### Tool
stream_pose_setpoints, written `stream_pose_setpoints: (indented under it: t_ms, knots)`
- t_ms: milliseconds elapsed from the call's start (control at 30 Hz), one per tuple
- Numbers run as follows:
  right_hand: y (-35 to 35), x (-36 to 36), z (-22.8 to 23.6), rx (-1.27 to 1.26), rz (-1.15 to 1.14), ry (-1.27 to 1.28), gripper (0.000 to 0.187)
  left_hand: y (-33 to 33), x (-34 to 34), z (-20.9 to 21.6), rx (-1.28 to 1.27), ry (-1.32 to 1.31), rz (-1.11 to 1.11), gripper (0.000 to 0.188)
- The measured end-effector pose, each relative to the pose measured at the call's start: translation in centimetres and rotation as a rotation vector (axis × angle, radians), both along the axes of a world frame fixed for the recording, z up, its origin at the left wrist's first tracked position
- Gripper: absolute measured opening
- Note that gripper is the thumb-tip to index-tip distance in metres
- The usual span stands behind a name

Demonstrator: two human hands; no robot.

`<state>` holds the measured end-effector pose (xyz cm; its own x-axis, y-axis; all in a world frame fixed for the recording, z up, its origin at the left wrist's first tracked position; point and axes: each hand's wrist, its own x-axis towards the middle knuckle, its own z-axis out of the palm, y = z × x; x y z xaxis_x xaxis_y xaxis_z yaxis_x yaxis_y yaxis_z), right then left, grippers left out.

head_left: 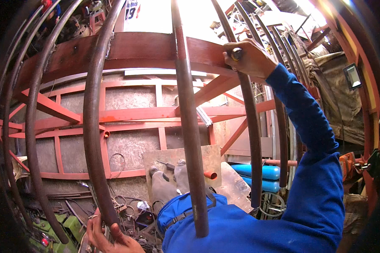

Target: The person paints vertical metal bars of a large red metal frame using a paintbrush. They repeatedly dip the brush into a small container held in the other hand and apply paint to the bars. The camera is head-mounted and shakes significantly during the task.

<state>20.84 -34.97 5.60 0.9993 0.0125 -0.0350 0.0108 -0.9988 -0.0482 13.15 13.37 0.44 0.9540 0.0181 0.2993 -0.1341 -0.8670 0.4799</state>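
Observation:
Brown steel pipes stand in a row, joined to a red-brown steel beam (143, 46) that crosses in front of me. My left hand (112, 238) is low down, its fingers and thumb closed around the bottom end of one pipe (93, 122). Higher up and to the right, my right hand (255, 59) makes a fist beside another pipe (250, 126), close to the beam. Out of that fist pokes the round dark end of a handle (236, 53) with a yellowish rim; the rest of the tool is hidden. A pipe (189, 126) hangs in front of my body.
Below lies a red steel frame (152, 113). My feet are by a metal sheet (211, 156). Blue cylinders (257, 172) and a spoked wheel (272, 204) are to the right. A green machine (61, 230) and cables crowd the lower left. A person (50, 14) is at the far left.

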Motion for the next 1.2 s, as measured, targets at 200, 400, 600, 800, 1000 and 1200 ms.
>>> stream_pose_setpoints:
  t_ms: [200, 400, 600, 800, 1000, 1200]
  knots:
    - [-1.0, 0.1, 1.5, 0.040, -0.085, -0.179, 0.024, 0.5, 0.2, -0.3, 0.019, 0.013, -0.035, 0.055]
    - [-2.6, -1.0, 1.1, -0.046, -0.133, -0.181, 0.023, 0.8, 0.2, -0.7, 0.007, 0.006, -0.013, 0.058]
    - [-9.7, -7.3, 0.3, 0.430, -0.477, -0.349, 0.013, 0.6, 0.3, 0.0, 0.002, 0.073, -0.045, 0.053]
    - [-14.1, -12.3, 0.6, 0.504, -0.620, -0.408, 0.013, -0.3, 0.0, 0.8, -0.017, 0.000, -0.037, 0.050]
    - [-17.7, -15.8, 2.0, 0.676, -0.780, -0.516, 0.005, -0.7, -0.1, 0.8, -0.035, 0.000, -0.071, 0.044]
    - [-14.8, -14.4, 2.6, 0.049, -0.567, -0.277, 0.023, -0.8, -0.4, 0.7, -0.081, 0.064, -0.025, 0.041]
